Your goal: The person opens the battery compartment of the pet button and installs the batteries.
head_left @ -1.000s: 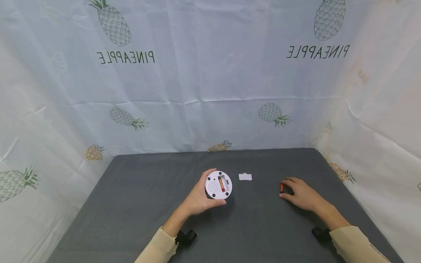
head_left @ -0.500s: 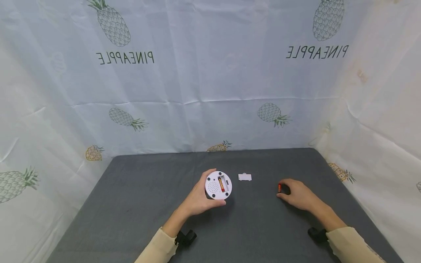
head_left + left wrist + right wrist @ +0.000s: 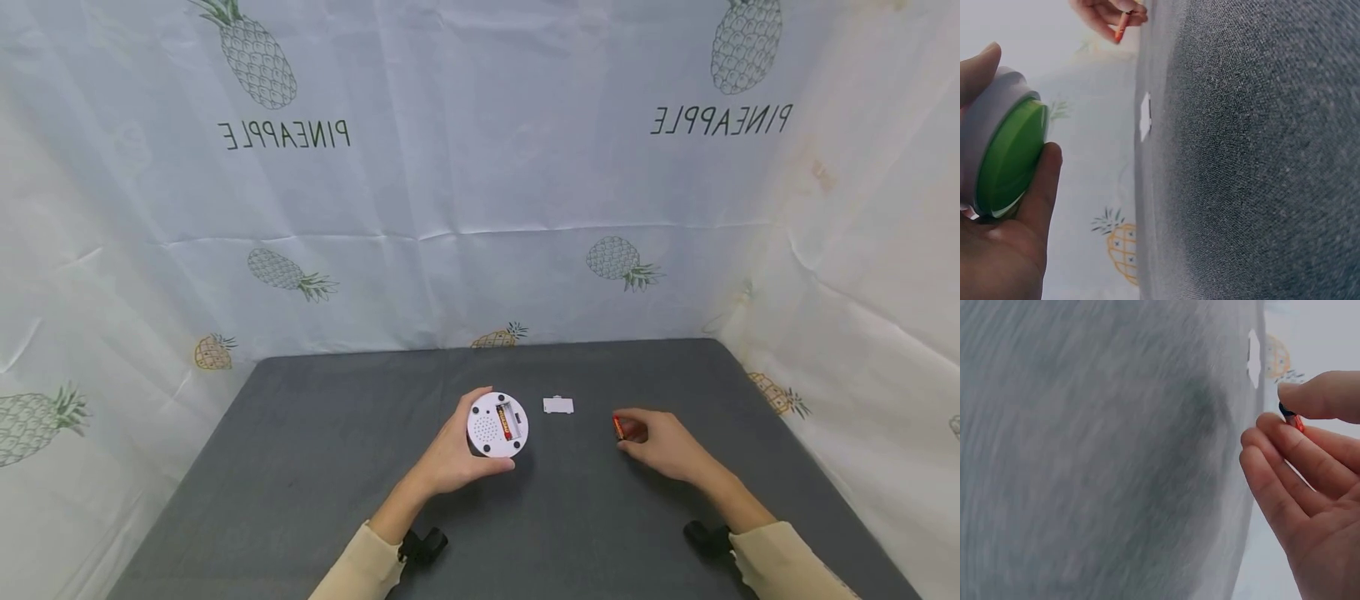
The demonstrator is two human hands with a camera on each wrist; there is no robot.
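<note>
My left hand (image 3: 448, 450) grips a round white device (image 3: 486, 429) by its rim, its underside with speaker holes and small dark feet turned up. A red battery (image 3: 504, 422) lies in one side of its open battery compartment; the other side is bare. In the left wrist view the device's green dome (image 3: 1013, 156) faces down toward the table. My right hand (image 3: 663, 443) pinches a second red-and-black battery (image 3: 618, 427) between thumb and fingers, above the table to the right. That battery's dark end shows beside the thumb in the right wrist view.
A small white battery cover (image 3: 558, 405) lies on the dark grey table (image 3: 337, 500) between the two hands, slightly farther back. White curtains (image 3: 450, 167) with pineapple prints hang behind the table and at both sides.
My right hand has moved left with the battery, toward the device, and the battery has tilted. The left hand and the device have stayed in place.
</note>
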